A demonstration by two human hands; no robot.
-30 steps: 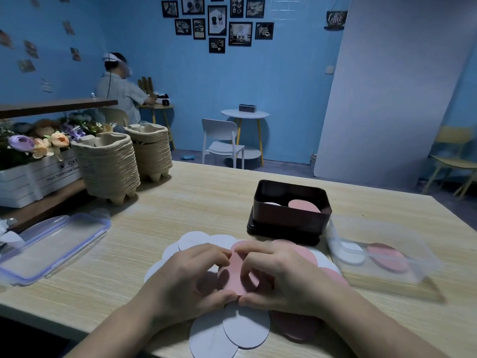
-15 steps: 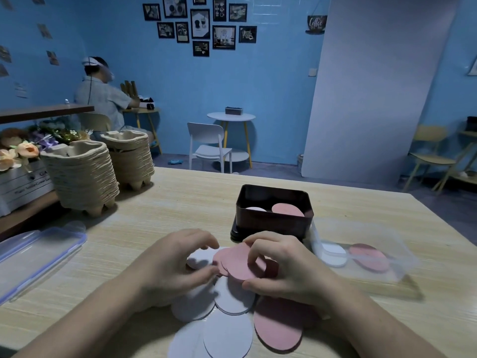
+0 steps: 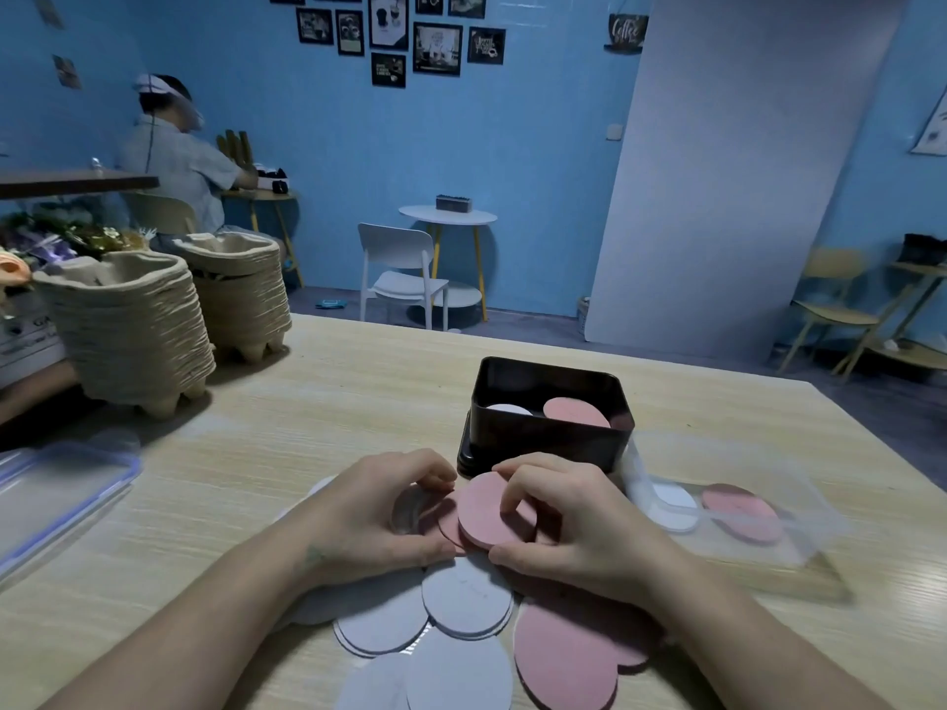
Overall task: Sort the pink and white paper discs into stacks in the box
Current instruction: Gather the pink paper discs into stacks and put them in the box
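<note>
Closer now, the left hand (image 3: pixel 379 509) joins the right hand (image 3: pixel 569 525), both pinching the pink discs (image 3: pixel 487 509) by their edges. Thin, light, bendy paper, I think; hold the rims gently.

The only word I can read outright is "Coffee", in pale script on a small dark hanging sign (image 3: pixel 626 32) high on the blue wall (image 3: pixel 538 171), just left of the big pale board (image 3: pixel 743 171) leaning there. To my far left, a white box (image 3: pixel 31 335) below the flowers (image 3: pixel 77 233) carries dark capitals. I make out what looks like "GA" near the picture's edge, and a smaller line beneath is too blurred. The framed pictures (image 3: pixel 437 48) on the wall carry lettering, one dark frame (image 3: pixel 486 46) in white script, all too small for me to read.
</note>
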